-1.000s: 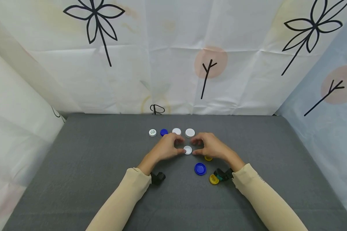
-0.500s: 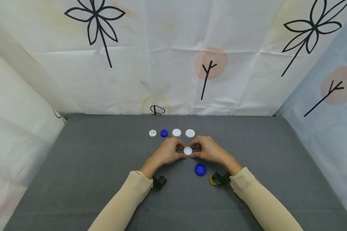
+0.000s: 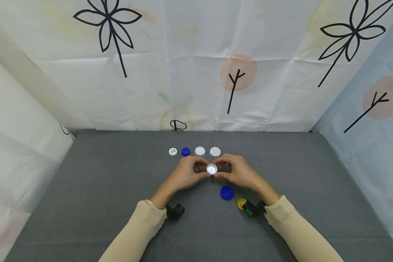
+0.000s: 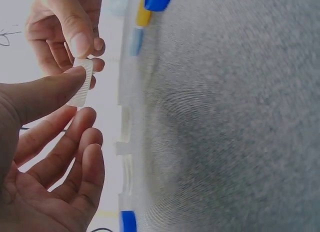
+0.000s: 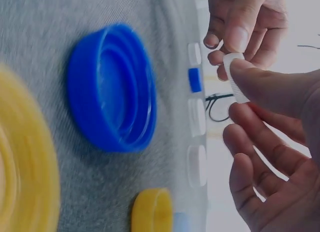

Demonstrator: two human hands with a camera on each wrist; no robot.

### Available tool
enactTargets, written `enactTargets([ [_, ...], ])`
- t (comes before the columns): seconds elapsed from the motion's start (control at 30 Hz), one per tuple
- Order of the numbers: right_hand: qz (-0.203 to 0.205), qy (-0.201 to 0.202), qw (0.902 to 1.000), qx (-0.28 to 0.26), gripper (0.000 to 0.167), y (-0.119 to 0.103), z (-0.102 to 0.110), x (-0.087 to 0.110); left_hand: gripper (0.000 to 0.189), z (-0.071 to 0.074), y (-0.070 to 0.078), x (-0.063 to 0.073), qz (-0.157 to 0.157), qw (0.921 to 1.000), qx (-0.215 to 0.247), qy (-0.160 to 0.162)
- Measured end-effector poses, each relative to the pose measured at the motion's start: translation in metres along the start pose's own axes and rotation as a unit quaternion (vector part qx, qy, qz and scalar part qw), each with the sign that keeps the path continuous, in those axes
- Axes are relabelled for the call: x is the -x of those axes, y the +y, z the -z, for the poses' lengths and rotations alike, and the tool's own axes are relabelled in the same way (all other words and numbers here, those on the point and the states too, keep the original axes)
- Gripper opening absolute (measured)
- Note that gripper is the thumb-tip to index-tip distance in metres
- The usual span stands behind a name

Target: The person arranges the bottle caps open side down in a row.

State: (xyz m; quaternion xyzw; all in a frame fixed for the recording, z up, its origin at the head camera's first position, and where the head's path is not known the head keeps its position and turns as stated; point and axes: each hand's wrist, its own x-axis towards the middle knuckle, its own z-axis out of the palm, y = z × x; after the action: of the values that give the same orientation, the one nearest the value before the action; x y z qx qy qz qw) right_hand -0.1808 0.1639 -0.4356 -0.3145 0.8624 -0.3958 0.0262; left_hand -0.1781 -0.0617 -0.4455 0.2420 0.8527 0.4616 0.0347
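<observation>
A white bottle cap (image 3: 211, 169) with a ribbed edge is held up off the table, its hollow side toward the head camera. My left hand (image 3: 186, 171) pinches it from the left, the thumb (image 4: 55, 92) lying on the ribbed side. From the other side my right hand (image 3: 240, 171) grips the same cap; its thumb (image 5: 270, 87) presses the rim in the right wrist view. Just nearer than the hands lies a blue cap (image 3: 227, 193), hollow side up. A yellow cap (image 3: 241, 204) is partly covered by the right wrist camera.
Behind the hands runs a row: a printed white cap (image 3: 173, 152), a small blue cap (image 3: 185, 151) and two white caps (image 3: 199, 151). Another yellow cap (image 5: 152, 212) and a light-blue item (image 5: 181, 222) show in the right wrist view. Patterned cloth (image 3: 196, 91) backs the grey table.
Both hands have closed in on the white cap, taken hold of it and raised it from the table. The right hand now hides the yellow cap beside it in the head view.
</observation>
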Motion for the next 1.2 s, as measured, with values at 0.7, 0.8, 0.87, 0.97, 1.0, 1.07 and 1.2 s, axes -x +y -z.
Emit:
enactTargets([
  [0.7, 0.105, 0.085, 0.9907, -0.017, 0.037, -0.026, 0.001, 0.007, 0.020, 0.025, 0.007, 0.019, -0.013, 0.9899, 0.141, -0.014],
  [0.8, 0.107, 0.088, 0.9902, -0.019, 0.037, -0.027, 0.001, 0.007, 0.018, 0.025, 0.008, 0.020, -0.002, 0.9869, 0.159, -0.030],
  [0.87, 0.104, 0.088, 0.9905, -0.020, 0.037, -0.027, 0.000, 0.007, 0.018, 0.025, 0.009, 0.019, 0.005, 0.9850, 0.169, -0.034],
  [0.97, 0.099, 0.085, 0.9912, -0.019, 0.037, -0.027, 0.000, 0.007, 0.019, 0.024, 0.010, 0.019, 0.026, 0.9810, 0.188, -0.038],
  [1.0, 0.099, 0.084, 0.9914, -0.018, 0.037, -0.027, 0.000, 0.007, 0.019, 0.023, 0.009, 0.018, 0.036, 0.9797, 0.194, -0.038],
  [1.07, 0.096, 0.082, 0.9918, -0.020, 0.038, -0.027, 0.000, 0.006, 0.019, 0.023, 0.009, 0.017, 0.054, 0.9766, 0.204, -0.039],
  [1.2, 0.084, 0.077, 0.9932, -0.025, 0.036, -0.026, 0.001, 0.006, 0.019, 0.023, 0.010, 0.017, 0.074, 0.9725, 0.217, -0.039],
])
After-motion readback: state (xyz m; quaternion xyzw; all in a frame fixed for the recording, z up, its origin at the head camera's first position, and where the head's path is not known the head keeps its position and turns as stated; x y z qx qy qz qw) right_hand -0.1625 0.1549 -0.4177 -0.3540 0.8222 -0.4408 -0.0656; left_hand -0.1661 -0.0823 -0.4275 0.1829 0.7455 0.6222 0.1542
